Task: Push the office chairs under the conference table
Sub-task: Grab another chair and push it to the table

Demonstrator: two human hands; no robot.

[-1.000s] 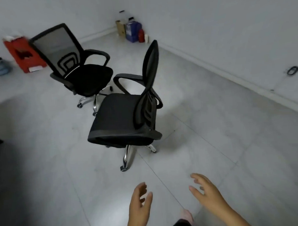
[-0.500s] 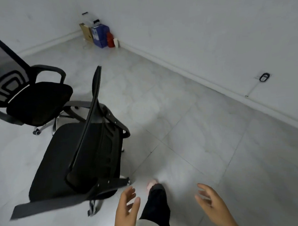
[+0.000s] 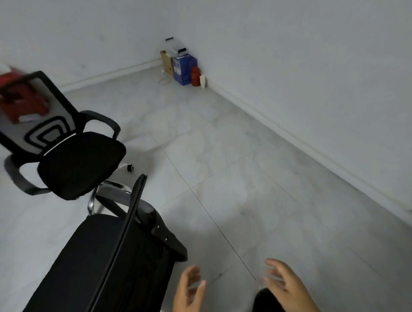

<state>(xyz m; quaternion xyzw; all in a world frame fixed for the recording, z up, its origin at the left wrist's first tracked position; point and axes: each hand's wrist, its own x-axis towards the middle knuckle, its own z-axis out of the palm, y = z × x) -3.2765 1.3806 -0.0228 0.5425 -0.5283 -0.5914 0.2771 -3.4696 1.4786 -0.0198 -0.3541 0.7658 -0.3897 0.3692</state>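
Nothing of the task looked done: no conference table appeared anywhere in the view, and both office chairs stood loose on the tiled floor [image 3: 259, 177]. Nearest, the left hand [image 3: 187, 296] and right hand [image 3: 290, 290] hovered empty with fingers spread wide, the left just beside the near chair [image 3: 104, 271] but not touching it, the right well clear of it. That near chair showed its backrest edge-on, with its seat running off the lower left, so its base and castors were cut off or hidden. Beyond the near chair, close enough that their frames overlapped in view, stood the far chair [image 3: 76, 160], mesh back tilted and blurred. Behind the far chair a red object [image 3: 23, 104] was too smeared to name. Farthest from the near chair, in the room's corner, sat a blue file box [image 3: 185, 69], a cardboard piece, a red bottle and a small white container. Both chairs apparently remained to be gripped and pushed.
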